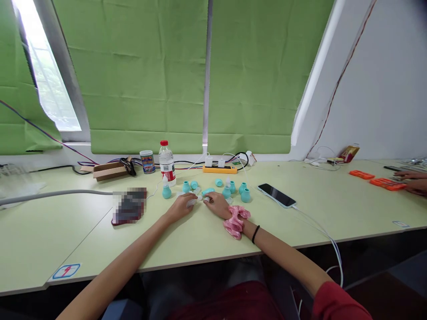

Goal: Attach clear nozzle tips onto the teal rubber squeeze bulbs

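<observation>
My left hand rests on the table with its fingers curled round a translucent whitish plastic piece. Just to its right, my right hand pinches a small whitish piece whose shape is hard to make out. Between the hands lies another small white piece. Right behind my right fingers a turquoise rubber bulb lies on its side. Several more turquoise bulbs stand or lie around, among them one with a clear tip at left and an open-necked one at right.
Behind the bulbs stand a red-capped water bottle, a can and a yellow power strip. A charging phone lies at right, a blurred-out dark object at left. Another person's hand is near orange trays.
</observation>
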### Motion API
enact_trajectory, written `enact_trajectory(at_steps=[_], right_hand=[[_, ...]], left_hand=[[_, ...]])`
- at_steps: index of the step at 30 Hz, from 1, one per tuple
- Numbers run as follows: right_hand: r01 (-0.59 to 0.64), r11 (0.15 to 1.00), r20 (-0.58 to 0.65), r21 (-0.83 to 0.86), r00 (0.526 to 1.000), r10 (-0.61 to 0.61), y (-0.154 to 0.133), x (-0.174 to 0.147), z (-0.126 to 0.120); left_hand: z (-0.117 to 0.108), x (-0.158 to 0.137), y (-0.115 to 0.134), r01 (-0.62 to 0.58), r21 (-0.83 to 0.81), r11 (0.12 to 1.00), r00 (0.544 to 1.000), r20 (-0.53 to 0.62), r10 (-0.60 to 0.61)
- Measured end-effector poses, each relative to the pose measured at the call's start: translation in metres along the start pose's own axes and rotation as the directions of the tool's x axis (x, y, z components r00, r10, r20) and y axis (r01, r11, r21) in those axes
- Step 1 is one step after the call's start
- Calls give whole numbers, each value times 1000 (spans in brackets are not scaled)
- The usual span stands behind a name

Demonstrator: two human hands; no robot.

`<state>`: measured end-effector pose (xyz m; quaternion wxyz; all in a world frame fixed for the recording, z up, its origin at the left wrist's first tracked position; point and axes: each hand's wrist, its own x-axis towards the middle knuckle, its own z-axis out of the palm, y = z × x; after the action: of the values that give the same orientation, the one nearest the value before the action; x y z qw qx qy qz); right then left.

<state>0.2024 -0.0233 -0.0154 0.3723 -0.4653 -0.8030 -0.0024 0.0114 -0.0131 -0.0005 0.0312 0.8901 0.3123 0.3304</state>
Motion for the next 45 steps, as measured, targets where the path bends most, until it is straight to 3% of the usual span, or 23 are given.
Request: enact_trajectory(at_steps=[7,18,23,34,41,45], right_hand=[[42,999,7,4,999,-42,-7,-1,-5],[-34,990,88,-137,995,47,-9,-4,-7],[-88,983,52,-159,994,98,-5,-3,-5],[-20,993,-33,-114,999,17,-8,-3,-8],[189,966,180,-177,971,-157,-24,-10,-13],[199,953,261,-230,956,-137,-25,-11,-12]], left_hand=[[-1,0,-1,79,38,996,996,-32,-78],[-6,-1,9,82,39,996,996,-29,-80],[-7,1,8,66,29,997,994,-89,-63],[-1,2,-12,68,-3,998,991,-111,-68],[-4,4,-5,52,-94,994,966,-249,-74],[-8,4,-3,78,-145,986,948,-297,-119]])
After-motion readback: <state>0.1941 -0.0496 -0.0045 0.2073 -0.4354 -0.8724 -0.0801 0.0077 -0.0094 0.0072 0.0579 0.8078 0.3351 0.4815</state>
